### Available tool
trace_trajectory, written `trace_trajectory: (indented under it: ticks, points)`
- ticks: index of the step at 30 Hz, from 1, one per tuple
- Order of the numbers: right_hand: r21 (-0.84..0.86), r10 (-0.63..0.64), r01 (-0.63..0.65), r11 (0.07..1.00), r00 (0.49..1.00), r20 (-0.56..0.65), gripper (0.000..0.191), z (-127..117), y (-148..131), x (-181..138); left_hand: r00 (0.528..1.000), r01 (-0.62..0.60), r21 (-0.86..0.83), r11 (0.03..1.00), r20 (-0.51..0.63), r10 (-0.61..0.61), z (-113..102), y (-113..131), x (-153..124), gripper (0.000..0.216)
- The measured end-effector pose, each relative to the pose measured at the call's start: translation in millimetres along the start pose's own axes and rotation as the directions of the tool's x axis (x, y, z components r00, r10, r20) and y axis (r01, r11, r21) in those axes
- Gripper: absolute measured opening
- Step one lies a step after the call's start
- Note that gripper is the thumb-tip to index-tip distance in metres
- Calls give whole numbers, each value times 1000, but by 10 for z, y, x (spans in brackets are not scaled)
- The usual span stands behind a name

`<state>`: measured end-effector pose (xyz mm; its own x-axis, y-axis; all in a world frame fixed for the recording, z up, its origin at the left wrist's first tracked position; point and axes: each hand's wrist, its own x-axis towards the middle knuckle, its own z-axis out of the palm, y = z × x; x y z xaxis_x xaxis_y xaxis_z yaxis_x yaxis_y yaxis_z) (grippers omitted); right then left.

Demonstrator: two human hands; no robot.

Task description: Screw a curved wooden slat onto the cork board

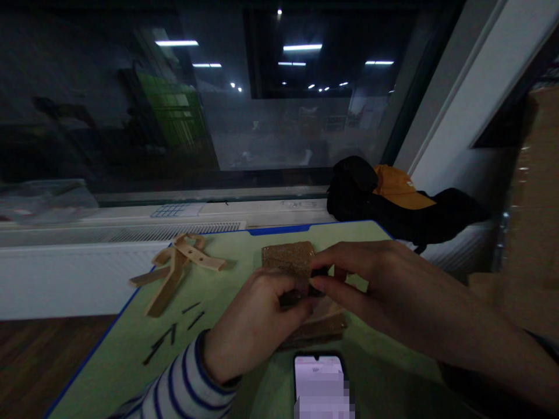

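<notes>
My left hand (253, 326), in a striped sleeve, and my right hand (371, 279) meet over the middle of a green mat (131, 349). Both have their fingers pinched together on a small dark part (318, 273) held against a brown particle-board block (288, 257). More flat wooden pieces (323, 326) lie under the hands, partly hidden. What exactly the dark part is I cannot make out.
A pile of wooden strips with holes (179, 265) lies at the mat's left, with several dark screws (174, 331) in front of it. A phone (321, 381) lies at the near edge. A black bag with an orange cap (397, 189) sits at the back right, by a window and radiator.
</notes>
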<state>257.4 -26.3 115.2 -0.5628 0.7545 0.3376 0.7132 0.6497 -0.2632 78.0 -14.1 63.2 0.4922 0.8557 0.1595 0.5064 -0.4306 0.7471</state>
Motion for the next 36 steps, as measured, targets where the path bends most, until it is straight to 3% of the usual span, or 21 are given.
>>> trace_trajectory:
  ticks: [6, 11, 19, 27, 36]
  points:
    - [1, 7, -7, 1000, 1000, -6, 16, -4, 7, -2, 1000, -1, 14, 1000, 7, 1, -6, -6, 5, 14]
    - [9, 11, -11, 1000, 1000, -22, 14, -2, 17, 1, 997, 24, 32, 999, -70, -22, 5, -25, 16, 11]
    - [48, -44, 46, 998, 998, -44, 23, -20, 11, -11, 999, 12, -24, 1000, -45, -14, 14, -31, 0, 11]
    - [86, -65, 65, 994, 998, -3, 15, -20, 22, -11, 997, -5, -1, 1000, -78, 5, 23, -54, 15, 11]
    - [-9, -5, 5, 1000, 1000, 2, 14, -13, 42, -9, 1000, -13, -8, 1000, -29, 13, 15, -38, 4, 10]
